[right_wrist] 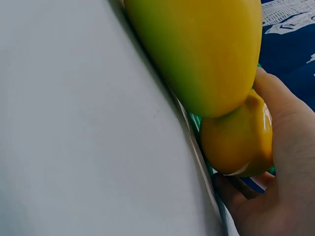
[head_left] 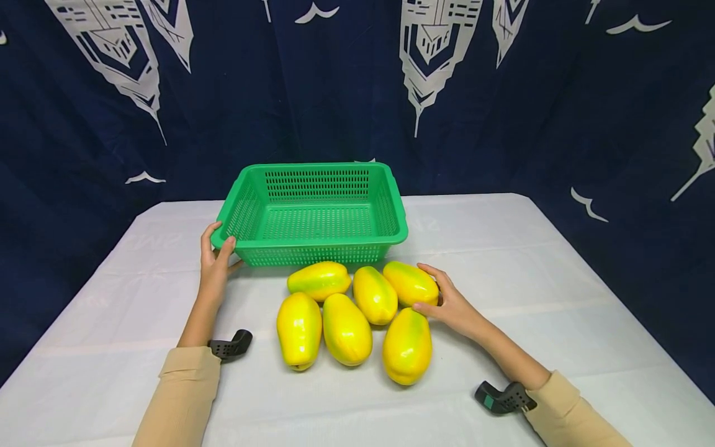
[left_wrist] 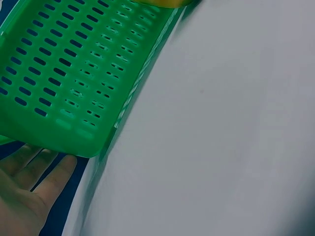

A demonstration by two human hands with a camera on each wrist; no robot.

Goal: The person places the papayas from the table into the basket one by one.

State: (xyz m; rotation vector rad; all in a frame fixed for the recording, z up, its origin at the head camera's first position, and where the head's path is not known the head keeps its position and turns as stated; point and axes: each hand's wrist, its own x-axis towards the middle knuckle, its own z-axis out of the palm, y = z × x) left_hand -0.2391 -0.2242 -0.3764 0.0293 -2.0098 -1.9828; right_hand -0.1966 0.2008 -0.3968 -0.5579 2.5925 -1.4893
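Note:
My left hand touches the front left corner of the green basket, its fingers spread and fairly straight. In the left wrist view, the fingertips of that hand meet the basket's edge. My right hand curls its thumb and fingers round the right end of the rear right yellow-green fruit; its thumb lies near the top of the front right fruit. The right wrist view has the gripped fruit between thumb and fingers of my hand, partly behind a nearer fruit.
Several more fruits, including the front left one and the rear left one, lie close together before the basket, which holds nothing. A white cloth covers the table. Behind it hangs a dark blue patterned curtain.

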